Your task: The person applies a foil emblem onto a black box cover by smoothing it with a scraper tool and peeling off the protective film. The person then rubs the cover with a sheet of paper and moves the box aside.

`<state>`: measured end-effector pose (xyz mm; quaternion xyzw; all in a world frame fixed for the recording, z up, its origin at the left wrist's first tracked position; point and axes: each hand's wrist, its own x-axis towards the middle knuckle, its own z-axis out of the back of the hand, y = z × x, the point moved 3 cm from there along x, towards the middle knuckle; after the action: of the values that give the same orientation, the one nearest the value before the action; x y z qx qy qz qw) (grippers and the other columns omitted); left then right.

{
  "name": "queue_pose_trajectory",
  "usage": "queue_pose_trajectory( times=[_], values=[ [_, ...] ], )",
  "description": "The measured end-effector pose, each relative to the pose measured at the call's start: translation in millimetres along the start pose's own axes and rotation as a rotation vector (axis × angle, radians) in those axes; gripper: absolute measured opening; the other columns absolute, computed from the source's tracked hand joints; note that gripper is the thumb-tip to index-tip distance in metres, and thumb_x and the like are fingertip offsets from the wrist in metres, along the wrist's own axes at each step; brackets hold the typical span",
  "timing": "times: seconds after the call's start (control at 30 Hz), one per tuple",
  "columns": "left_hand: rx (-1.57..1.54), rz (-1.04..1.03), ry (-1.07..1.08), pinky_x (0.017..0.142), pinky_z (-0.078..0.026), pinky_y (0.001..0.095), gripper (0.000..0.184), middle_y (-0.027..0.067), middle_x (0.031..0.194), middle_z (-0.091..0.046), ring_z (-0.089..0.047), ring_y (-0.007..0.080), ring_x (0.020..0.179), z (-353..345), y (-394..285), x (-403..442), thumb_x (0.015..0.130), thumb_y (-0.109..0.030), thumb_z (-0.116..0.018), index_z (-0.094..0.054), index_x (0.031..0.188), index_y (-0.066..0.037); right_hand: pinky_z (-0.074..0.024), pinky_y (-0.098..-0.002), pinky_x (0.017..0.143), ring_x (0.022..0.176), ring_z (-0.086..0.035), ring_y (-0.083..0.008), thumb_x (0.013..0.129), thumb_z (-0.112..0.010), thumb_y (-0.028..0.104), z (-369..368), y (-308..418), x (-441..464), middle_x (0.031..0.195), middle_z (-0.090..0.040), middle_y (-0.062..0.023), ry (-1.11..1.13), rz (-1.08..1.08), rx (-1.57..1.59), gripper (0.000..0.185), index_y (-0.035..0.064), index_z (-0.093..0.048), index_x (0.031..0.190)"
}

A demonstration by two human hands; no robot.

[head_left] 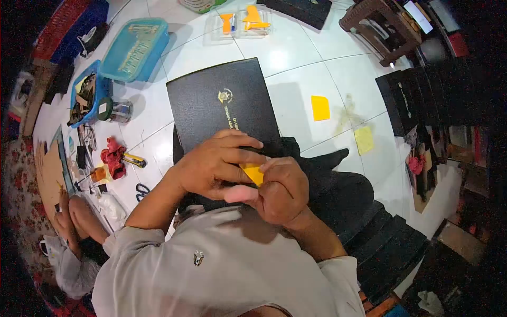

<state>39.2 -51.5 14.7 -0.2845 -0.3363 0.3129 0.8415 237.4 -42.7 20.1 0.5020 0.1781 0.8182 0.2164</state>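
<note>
A black hard-cover box or folder [193,90] with a gold emblem and lettering lies tilted over my lap. Above its near edge, my left hand [216,166] and my right hand [285,190] meet with curled fingers. Between them shows a small flat yellow piece [253,173], perhaps a plastic scraper. The right fingers pinch it, and the left fingers close over its left side. Both hands cover most of it, and the left thumb is hidden. A similar yellow piece [320,108] lies on the floor to the right.
Orange scrapers [227,24] lie in clear trays ahead. On the left are a blue tub [134,50], a jar [115,110], a red cloth [113,157], a yellow cutter [135,160] and scissors [141,192]. A seated person's hand [64,219] is beyond. Black boxes [396,103] stand right.
</note>
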Motion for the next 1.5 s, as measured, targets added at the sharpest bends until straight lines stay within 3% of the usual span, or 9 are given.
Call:
queue_pose_trajectory(
  times=[0.17,0.33,0.53,0.63,0.73,0.77,1.0,1.2,1.5],
  values=[
    [0.028,-0.012,-0.004,0.111,-0.047,0.0529,0.030,0.0014,0.138,-0.076,-0.066,0.0320,0.136,-3,0,-3,0.086,-0.029,-0.090,-0.083,0.113,-0.016,-0.0648,-0.0473,0.083,0.099,-0.071,-0.0321,0.092,-0.087,0.047,42,16,34,0.106,-0.066,-0.0122,0.174,0.012,0.159,0.045,0.0077,-0.064,0.094],
    [0.003,0.018,-0.013,0.112,-0.048,0.0538,0.034,0.0009,0.134,-0.079,-0.069,0.0332,0.133,-5,0,-3,0.084,-0.027,-0.092,-0.083,0.115,-0.016,-0.0514,-0.0709,0.111,0.126,-0.065,-0.0449,0.115,-0.019,0.063,119,27,74,0.133,-0.064,-0.0251,-0.107,0.265,-0.018,0.073,0.0087,-0.066,0.118],
    [-0.014,0.030,-0.015,0.112,-0.049,0.0512,0.032,0.0002,0.133,-0.079,-0.069,0.0308,0.133,-5,1,-5,0.085,-0.029,-0.091,-0.083,0.113,-0.016,-0.0484,-0.0572,0.122,0.136,-0.063,-0.0428,0.118,-0.025,0.045,93,-65,95,0.143,-0.063,-0.0287,-0.467,0.114,-0.102,0.064,-0.0042,-0.064,0.128],
    [-0.005,0.036,-0.010,0.112,-0.049,0.0512,0.030,0.0004,0.132,-0.079,-0.070,0.0307,0.132,-4,-1,-5,0.085,-0.029,-0.092,-0.083,0.111,-0.016,-0.0359,-0.0558,0.124,0.143,-0.056,-0.0419,0.111,-0.057,0.027,20,-169,76,0.138,-0.068,-0.0192,-0.390,-0.150,-0.232,0.030,0.0045,-0.069,0.126],
    [-0.027,0.051,-0.016,0.111,-0.049,0.0508,0.027,-0.0004,0.129,-0.080,-0.070,0.0307,0.131,-3,-7,-9,0.085,-0.028,-0.092,-0.084,0.108,-0.016,-0.0072,-0.0690,0.132,0.168,-0.009,-0.0470,0.110,-0.051,0.050,-102,-283,-67,0.183,-0.020,-0.0182,0.440,-0.473,-0.907,0.070,0.0119,-0.045,0.168],
    [-0.015,0.051,-0.011,0.110,-0.050,0.0506,0.028,-0.0002,0.128,-0.080,-0.070,0.0311,0.131,-3,-10,-10,0.085,-0.027,-0.092,-0.084,0.109,-0.016,-0.0027,-0.0704,0.132,0.170,-0.006,-0.0455,0.110,-0.047,0.056,-97,-254,-69,0.185,-0.010,-0.0165,0.854,-0.717,-0.740,0.076,0.0181,-0.034,0.174],
    [-0.043,0.053,-0.065,0.109,-0.051,0.0513,0.033,0.0035,0.125,-0.082,-0.070,0.0345,0.131,5,-3,-1,0.081,-0.023,-0.094,-0.084,0.110,-0.012,-0.0106,-0.0572,0.136,0.168,-0.016,-0.0445,0.116,-0.052,0.034,-59,-323,-54,0.180,-0.024,-0.0244,-0.084,-0.704,-0.146,0.067,0.0072,-0.030,0.173],
    [-0.014,0.039,-0.071,0.107,-0.052,0.0522,0.034,0.0043,0.122,-0.082,-0.071,0.0373,0.130,7,-3,1,0.080,-0.024,-0.094,-0.084,0.111,-0.012,-0.0153,-0.0669,0.133,0.165,-0.021,-0.0449,0.102,-0.034,0.087,6,-286,36,0.171,-0.042,-0.0244,-0.633,-0.844,1.208,0.103,0.0087,-0.039,0.169],
    [-0.005,0.041,-0.061,0.105,-0.052,0.0513,0.034,0.0047,0.117,-0.083,-0.071,0.0379,0.129,5,-1,2,0.079,-0.023,-0.094,-0.085,0.109,-0.012,-0.0201,-0.0745,0.129,0.156,-0.039,-0.0522,0.097,-0.034,0.093,26,-232,56,0.164,-0.051,-0.0285,-0.571,-0.594,1.871,0.105,0.0125,-0.055,0.160]
  ],
)
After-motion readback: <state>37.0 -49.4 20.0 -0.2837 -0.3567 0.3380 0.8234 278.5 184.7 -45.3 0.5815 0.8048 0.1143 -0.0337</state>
